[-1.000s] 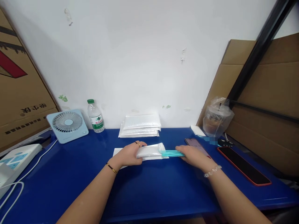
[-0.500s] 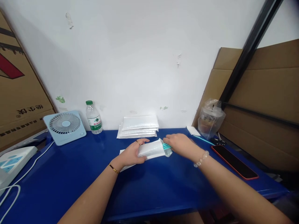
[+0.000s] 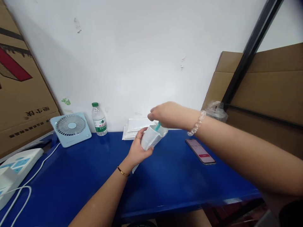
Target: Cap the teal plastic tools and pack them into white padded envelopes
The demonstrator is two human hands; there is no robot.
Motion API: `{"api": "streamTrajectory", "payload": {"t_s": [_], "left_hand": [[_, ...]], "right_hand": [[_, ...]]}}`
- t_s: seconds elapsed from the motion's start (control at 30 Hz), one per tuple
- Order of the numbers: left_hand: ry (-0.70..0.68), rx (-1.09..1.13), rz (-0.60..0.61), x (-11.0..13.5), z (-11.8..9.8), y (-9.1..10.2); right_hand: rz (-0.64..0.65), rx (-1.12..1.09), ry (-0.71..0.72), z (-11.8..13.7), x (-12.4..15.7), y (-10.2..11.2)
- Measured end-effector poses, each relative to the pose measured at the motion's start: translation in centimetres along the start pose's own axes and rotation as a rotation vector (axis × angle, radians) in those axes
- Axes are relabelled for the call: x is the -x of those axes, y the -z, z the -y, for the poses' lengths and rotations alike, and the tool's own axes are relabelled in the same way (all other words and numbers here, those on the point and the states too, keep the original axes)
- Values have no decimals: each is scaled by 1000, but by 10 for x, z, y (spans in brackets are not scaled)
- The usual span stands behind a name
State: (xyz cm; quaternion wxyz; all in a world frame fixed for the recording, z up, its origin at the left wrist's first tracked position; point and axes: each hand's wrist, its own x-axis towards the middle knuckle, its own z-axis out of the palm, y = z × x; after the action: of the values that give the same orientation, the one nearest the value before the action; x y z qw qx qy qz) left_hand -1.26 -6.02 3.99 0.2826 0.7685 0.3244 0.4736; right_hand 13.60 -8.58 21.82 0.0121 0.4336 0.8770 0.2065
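Note:
My left hand (image 3: 138, 150) is wrapped round a white padded pouch (image 3: 151, 137) and holds it tilted up above the blue table (image 3: 165, 186), mouth upward. Teal sticks (image 3: 157, 126) poke out of the pouch's mouth. My right hand (image 3: 167, 114) is above the mouth with its fingers closed down on the tops of the teal sticks. A gold bangle is on my left wrist and a bead bracelet on my right.
A stack of white pouches (image 3: 132, 127) lies by the wall behind my hands. A water bottle (image 3: 99, 119) and a small blue fan (image 3: 71, 127) stand at the back left. A phone (image 3: 200, 151) lies to the right. A plastic cup (image 3: 216, 110) and cardboard sheets stand far right.
The pouch has been lifted off the table and tipped upright. My right hand has risen above it and the teal sticks have gone further into the pouch.

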Motion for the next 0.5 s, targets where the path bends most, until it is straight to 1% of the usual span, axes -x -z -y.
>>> {"api": "streamTrajectory", "payload": {"t_s": [0.07,0.13,0.23,0.3,0.37,0.4,0.47,0.5], "left_hand": [[8,46,-44,0,-2,3],[12,69,-54,0,0,5],[7,75,-56,-1,4,5],[-3,81,-79,-3,7,5],[-3,72,-149,-3,8,4],[7,52,-196,-3,8,3],[34,-20,-282,-2,6,1],[46,-70,-308,-1,4,0]], "right_hand": [[-61,-58,31,-1,-10,12],[-106,-133,65,-3,-20,18],[-131,-217,98,-8,-27,21],[-152,-286,94,-11,-22,18],[-236,-436,23,-10,-10,6],[-302,-547,-45,-5,-3,-3],[-451,-803,-239,11,8,-31],[-499,-935,-312,23,11,-46]]}}
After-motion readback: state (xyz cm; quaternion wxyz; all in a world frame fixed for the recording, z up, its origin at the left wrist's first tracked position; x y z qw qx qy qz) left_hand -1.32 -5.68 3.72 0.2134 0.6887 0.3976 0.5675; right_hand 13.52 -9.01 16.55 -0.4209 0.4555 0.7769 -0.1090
